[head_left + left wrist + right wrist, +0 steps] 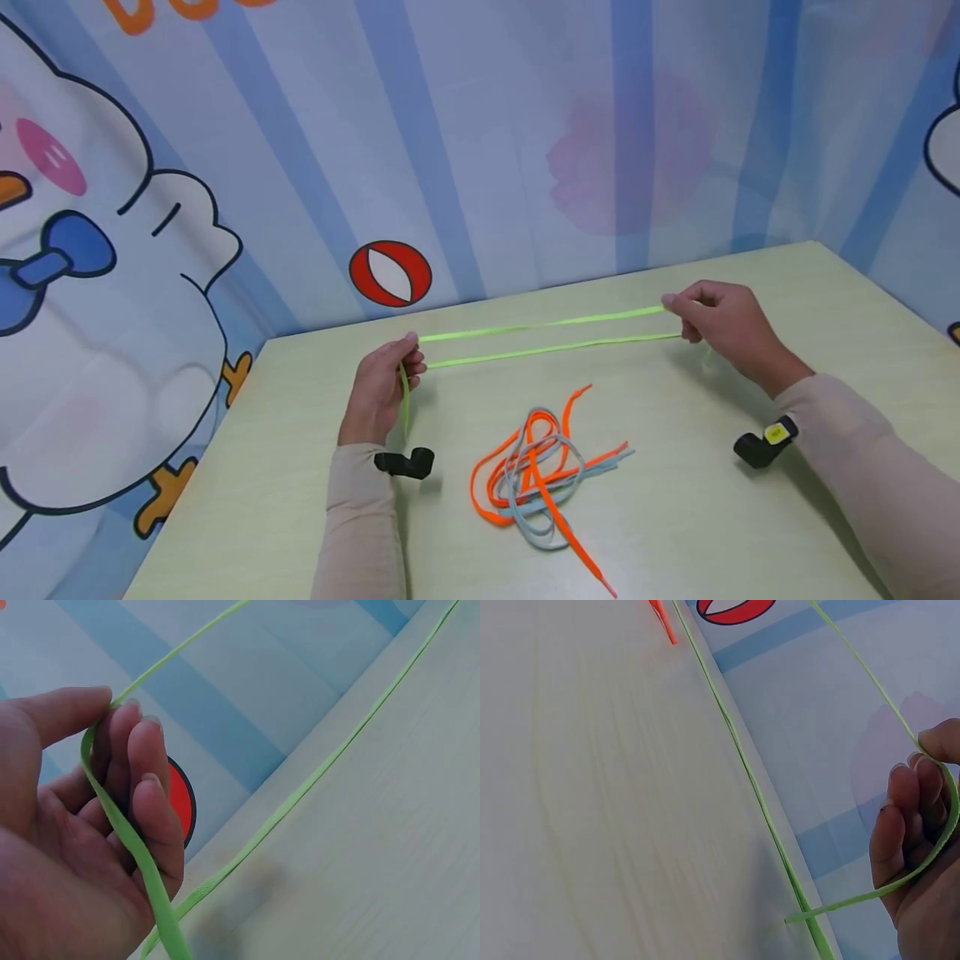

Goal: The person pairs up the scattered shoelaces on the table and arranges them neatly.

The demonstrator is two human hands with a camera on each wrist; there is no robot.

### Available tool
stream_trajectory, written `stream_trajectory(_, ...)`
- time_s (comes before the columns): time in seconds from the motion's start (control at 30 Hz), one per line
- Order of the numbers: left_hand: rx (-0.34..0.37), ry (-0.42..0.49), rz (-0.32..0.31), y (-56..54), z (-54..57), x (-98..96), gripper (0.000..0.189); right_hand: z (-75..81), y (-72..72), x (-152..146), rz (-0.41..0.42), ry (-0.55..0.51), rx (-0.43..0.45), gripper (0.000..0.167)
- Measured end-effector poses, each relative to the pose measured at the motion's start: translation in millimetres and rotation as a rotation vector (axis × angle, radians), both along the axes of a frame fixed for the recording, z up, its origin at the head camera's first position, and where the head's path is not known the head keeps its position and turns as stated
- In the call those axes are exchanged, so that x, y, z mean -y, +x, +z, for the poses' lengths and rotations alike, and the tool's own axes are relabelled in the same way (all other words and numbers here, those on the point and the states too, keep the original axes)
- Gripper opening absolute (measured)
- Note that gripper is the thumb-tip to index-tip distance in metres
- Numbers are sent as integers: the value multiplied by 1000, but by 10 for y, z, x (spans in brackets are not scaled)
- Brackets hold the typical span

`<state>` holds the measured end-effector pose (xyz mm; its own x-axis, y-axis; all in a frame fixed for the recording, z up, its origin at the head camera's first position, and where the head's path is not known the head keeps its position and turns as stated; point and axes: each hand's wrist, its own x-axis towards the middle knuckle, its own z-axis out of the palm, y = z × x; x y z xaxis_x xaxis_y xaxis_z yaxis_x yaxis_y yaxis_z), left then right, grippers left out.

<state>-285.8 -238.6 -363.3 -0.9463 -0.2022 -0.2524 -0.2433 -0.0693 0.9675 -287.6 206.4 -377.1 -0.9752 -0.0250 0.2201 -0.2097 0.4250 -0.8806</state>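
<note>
I have the lime-green shoelace strung beyond the orange shoelace, its long axis running crosswise from hand to hand, the right end slightly farther off. The left hand, beyond and left of the orange lace, pinches green between thumb and index finger; the right hand, beyond and right, does likewise. By my head view the left is nearer the orange. A lower green strand runs nearly parallel, nearer the orange; I can't tell if it's the same lace. A grey shoelace tangles with the orange one.
</note>
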Motion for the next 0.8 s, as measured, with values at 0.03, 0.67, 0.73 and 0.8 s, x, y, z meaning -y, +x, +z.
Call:
stream_trajectory(0.03,1,-1,2,-1,-4,5,34,1,-4,-3,-2,6,4,49)
stream_trajectory(0.67,11,-134,66,-13,-70,68,24,-6,-67,-111,-1,95,27,41)
stream_trajectory(0.73,4,-159,62,-8,-81,72,23,-11,-72,-133,-5,116,28,41)
stream_trajectory(0.8,-3,-175,56,-3,-88,75,24,-15,-77,-151,-9,136,29,41)
